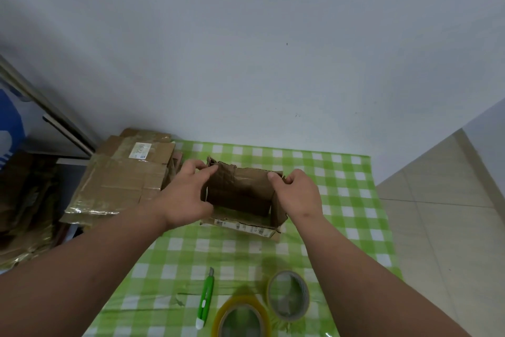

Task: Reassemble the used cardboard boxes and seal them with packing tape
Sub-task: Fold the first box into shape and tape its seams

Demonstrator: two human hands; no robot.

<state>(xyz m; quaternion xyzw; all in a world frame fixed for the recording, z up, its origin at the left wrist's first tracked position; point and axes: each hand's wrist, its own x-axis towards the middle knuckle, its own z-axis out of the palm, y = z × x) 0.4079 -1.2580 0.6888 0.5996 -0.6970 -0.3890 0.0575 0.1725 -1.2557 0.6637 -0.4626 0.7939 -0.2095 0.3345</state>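
The left hand (188, 194) pinches the far left corner of a small used cardboard box (240, 197), thumb and fingers curled over a raised flap. The right hand (297, 194) grips the far right corner the same way, thumb on the inner face. The box stands open-topped on the green checked tablecloth (352, 216), toward the far edge of the table, with a printed label along its near side.

By my reading, the step in hand is squaring up the box and getting its flaps ready to fold; no new tape looks applied yet. The next move calls for folding the flaps flat and holding them closed with one hand while the other reaches for tape.

At the near edge lie a yellowish tape roll (241, 317), a clear tape roll (288, 294) just beside it, and a green utility knife (205, 299) to their left. A stack of flattened boxes (123, 175) sits at the far left corner.
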